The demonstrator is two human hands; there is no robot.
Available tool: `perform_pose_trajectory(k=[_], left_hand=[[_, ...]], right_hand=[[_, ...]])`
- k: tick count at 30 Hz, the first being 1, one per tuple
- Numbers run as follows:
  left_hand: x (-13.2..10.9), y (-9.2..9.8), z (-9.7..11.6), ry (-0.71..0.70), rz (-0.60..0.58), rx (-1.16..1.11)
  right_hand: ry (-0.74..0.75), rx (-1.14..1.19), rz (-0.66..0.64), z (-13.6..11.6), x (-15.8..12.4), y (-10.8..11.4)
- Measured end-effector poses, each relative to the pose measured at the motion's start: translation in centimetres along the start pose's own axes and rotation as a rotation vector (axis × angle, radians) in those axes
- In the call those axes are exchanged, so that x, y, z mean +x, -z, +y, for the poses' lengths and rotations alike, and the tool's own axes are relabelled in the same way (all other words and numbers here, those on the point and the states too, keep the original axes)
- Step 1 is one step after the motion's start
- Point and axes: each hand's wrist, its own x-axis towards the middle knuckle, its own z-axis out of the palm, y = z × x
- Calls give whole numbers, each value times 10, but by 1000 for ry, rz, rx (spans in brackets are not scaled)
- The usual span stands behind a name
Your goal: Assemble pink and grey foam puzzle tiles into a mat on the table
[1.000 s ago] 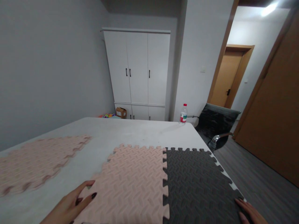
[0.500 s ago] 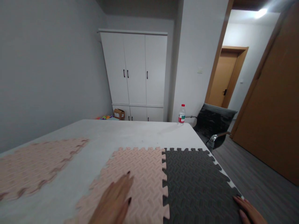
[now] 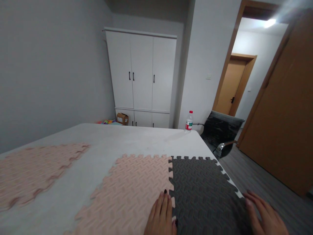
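A pink foam puzzle mat [image 3: 132,189] and a dark grey foam puzzle mat [image 3: 200,186] lie side by side on the white table, their toothed edges meeting in a seam. My left hand [image 3: 161,212] rests flat on the pink mat right by that seam, fingers stretched forward, holding nothing. Its thumb tip reaches the seam. At the grey mat's right edge is my right hand [image 3: 264,212], fingers extended and thumb apart, with nothing in it. Whether the right hand touches the mat I cannot tell.
Another pink foam mat [image 3: 41,169], seemingly stacked, lies on the left of the white table [image 3: 137,138]. A water bottle [image 3: 188,122] with a red cap stands at the far right corner. Beyond the right edge is a black chair [image 3: 220,132]. A white wardrobe [image 3: 144,71] stands behind.
My left hand has moved right across the pink mat to the seam. My right hand has shifted slightly up at the grey mat's edge. The view has tilted a little.
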Motion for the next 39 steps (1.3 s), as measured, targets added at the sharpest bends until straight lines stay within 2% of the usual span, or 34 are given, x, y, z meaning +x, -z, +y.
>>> perform_pose_trajectory(k=[2, 5, 8, 10, 13, 15, 17, 21, 27, 31, 33, 35, 37, 39], left_hand=[[1, 2, 1, 9, -13, -18], [4, 8, 4, 31, -8, -32], [8, 12, 6, 52, 25, -37], [8, 11, 8, 89, 48, -46], [6, 8, 9, 142, 50, -68], [4, 6, 8, 114, 9, -87], [3, 7, 6, 78, -35, -99], [7, 16, 6, 82, -61, -111], [2, 19, 25, 217, -47, -128], [-1, 20, 37, 248, -129, -156], [3, 30, 37, 286, -193, -203], [9, 48, 29, 332, -243, -299], [15, 70, 12, 327, -291, -464], [15, 91, -14, 319, -336, -655]], right_hand=[[48, 101, -35, -47, 31, 2], [250, 234, -237, -130, 77, -16], [471, 180, -457, -193, 109, -62], [528, 128, -588, -215, 118, -99], [450, 40, -741, -221, 121, -147], [418, 17, -755, -218, 118, -166], [415, 2, -730, -215, 115, -176], [399, -36, -685, -218, 107, -176], [358, -84, -648, -229, 90, -170], [329, -100, -623, -234, 84, -169], [323, -93, -626, -233, 82, -169], [317, -84, -634, -232, 80, -168], [310, -78, -640, -231, 79, -167], [308, -75, -643, -231, 77, -166]])
